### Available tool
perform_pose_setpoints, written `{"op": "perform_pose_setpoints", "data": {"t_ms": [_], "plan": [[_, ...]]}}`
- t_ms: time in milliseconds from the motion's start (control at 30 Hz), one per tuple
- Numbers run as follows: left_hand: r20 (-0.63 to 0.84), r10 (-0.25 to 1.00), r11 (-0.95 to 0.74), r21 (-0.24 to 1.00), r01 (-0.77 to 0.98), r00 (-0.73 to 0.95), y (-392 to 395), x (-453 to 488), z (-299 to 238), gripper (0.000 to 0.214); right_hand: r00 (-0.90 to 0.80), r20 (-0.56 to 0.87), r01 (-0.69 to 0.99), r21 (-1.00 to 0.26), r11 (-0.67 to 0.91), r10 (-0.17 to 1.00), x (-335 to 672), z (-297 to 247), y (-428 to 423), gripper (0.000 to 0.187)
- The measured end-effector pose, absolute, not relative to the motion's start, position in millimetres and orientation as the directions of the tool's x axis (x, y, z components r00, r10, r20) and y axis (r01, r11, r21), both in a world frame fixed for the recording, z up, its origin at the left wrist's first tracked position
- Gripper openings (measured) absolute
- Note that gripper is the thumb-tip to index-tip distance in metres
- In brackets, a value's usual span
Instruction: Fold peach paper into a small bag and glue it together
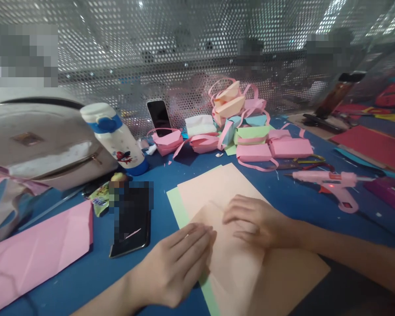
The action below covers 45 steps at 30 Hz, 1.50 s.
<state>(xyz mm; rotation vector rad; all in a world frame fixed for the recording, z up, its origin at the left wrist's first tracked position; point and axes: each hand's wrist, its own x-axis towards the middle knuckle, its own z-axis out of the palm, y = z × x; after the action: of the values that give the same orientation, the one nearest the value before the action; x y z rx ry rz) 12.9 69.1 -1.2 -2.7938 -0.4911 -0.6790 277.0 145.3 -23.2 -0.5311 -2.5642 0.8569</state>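
Observation:
A peach sheet of paper [217, 186] lies on the blue table with a folded flap [233, 263] turned over its near half. A light green sheet [176, 204] pokes out beneath it on the left. My left hand [176, 265] lies flat with fingers stretched out, pressing the flap's left edge. My right hand [255, 219] rests palm down on the fold, fingers together and extended to the left. Neither hand holds anything.
A black phone [131, 228] and a folded pink sheet [36, 250] lie to the left. A white bag [42, 140] and a white bottle [116, 138] stand behind them. Several pink paper boxes [253, 151] sit at the back; a pink glue gun [332, 182] lies right.

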Motion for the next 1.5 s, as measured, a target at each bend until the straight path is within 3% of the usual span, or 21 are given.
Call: {"op": "perform_pose_setpoints", "data": {"t_ms": [133, 233, 333, 400, 533, 600, 700, 933, 1500], "plan": [[0.583, 0.320, -0.905, -0.045, 0.422, 0.747, 68.7, 22.1, 0.5, 0.026, -0.776, 0.209, 0.219, -0.796, 0.565, 0.595, 266.7, -22.9, 143.3, 0.047], [0.670, 0.440, -0.824, 0.035, 0.566, 0.598, 66.0, 27.0, -6.4, 0.019, -0.765, 0.118, 0.176, -0.907, 0.383, 0.633, 255.8, -19.7, 144.0, 0.039], [0.647, 0.558, -0.743, 0.109, 0.661, 0.520, 65.3, 27.4, -16.5, 0.020, -0.738, 0.066, 0.120, -0.967, 0.226, 0.672, 241.3, -16.3, 147.3, 0.028], [0.616, 0.659, -0.673, 0.228, 0.704, 0.431, 67.1, 25.8, -20.4, 0.023, -0.730, 0.047, 0.076, -0.986, 0.150, 0.682, 231.6, -16.3, 150.8, 0.023], [0.482, 0.823, -0.558, 0.588, 0.585, 0.300, 73.1, 20.9, -19.5, 0.023, -0.697, 0.026, 0.045, -0.996, 0.080, 0.716, 221.1, -22.1, 158.1, 0.025], [0.343, 0.916, -0.401, 0.796, 0.453, 0.208, 75.3, 19.0, -18.9, 0.020, -0.669, 0.036, 0.048, -0.995, 0.091, 0.743, 221.3, -25.1, 160.4, 0.027], [0.128, 0.983, -0.162, 0.947, 0.279, 0.135, 76.2, 18.3, -21.2, 0.018, -0.650, 0.030, 0.061, -0.994, 0.092, 0.760, 223.7, -25.9, 161.5, 0.030], [-0.113, 0.968, 0.006, 0.904, 0.428, 0.226, 75.0, 22.1, -22.1, 0.040, -0.639, -0.025, 0.108, -0.993, 0.057, 0.769, 222.1, -26.9, 159.5, 0.032], [-0.102, 0.967, -0.005, 0.910, 0.415, 0.235, 73.6, 22.4, -18.2, 0.036, -0.645, -0.009, 0.079, -0.995, 0.055, 0.764, 224.0, -30.4, 157.0, 0.030]]}}
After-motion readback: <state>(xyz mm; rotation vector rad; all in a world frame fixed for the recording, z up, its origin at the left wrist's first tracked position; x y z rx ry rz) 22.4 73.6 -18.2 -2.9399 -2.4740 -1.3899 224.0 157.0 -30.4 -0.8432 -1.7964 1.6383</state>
